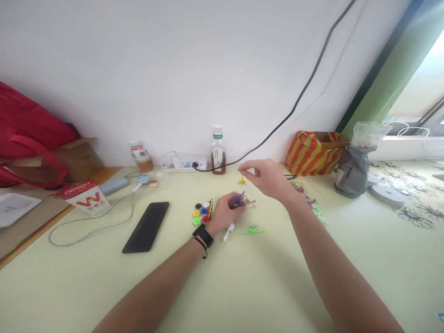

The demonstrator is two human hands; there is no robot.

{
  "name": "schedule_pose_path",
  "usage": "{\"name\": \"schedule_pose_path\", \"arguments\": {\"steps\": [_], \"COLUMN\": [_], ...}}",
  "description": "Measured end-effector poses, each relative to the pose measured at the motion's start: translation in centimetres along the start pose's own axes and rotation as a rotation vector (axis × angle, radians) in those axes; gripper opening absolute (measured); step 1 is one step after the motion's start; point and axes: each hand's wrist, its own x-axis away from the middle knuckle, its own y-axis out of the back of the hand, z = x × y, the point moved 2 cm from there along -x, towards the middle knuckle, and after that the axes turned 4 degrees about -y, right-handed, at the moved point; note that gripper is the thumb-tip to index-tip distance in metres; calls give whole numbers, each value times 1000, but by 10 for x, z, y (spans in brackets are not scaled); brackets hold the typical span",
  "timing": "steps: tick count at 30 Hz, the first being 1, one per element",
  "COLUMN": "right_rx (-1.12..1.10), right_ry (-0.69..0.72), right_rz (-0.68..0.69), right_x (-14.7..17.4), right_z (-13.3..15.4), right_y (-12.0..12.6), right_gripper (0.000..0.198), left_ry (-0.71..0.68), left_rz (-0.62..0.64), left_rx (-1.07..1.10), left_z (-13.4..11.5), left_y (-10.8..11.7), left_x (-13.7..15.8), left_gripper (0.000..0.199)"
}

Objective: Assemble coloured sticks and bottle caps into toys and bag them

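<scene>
My right hand (267, 178) is raised a little above the table, thumb and forefinger pinched on a small yellow plastic piece (242, 179) that hangs below them. Closer to the tabletop, my left hand (227, 212) curls around a small blue plastic piece (237, 200); part of it is hidden by the fingers. Thin orange plastic pieces (250, 202) show just right of those fingers. Several round coloured discs (196, 213) lie left of my left hand. Near its wrist are a white arrow-shaped piece (227, 232) and a green stick-like piece with a round middle (252, 230).
A black phone-like slab (146, 227) lies to the left. Against the wall stand a dark drink bottle (218, 155) and a power strip (185, 165). More small coloured pieces (315, 208) lie beyond my right forearm, before a striped bag (312, 155) and a grey bag (353, 171).
</scene>
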Motion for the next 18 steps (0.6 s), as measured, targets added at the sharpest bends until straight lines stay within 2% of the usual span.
{"name": "schedule_pose_path", "arguments": {"steps": [6, 11, 18], "right_rx": [244, 181, 163], "right_ry": [-33, -8, -48], "right_rz": [91, 238, 268], "right_x": [2, 6, 10], "right_z": [-8, -5, -8], "right_y": [2, 1, 4], "right_gripper": [29, 32, 29], "left_ry": [-5, 19, 48], "left_rz": [-2, 25, 10], "left_rx": [-50, -83, -48], "left_z": [-4, -6, -2], "left_y": [1, 1, 0], "left_x": [0, 1, 0], "left_gripper": [24, 25, 28]}}
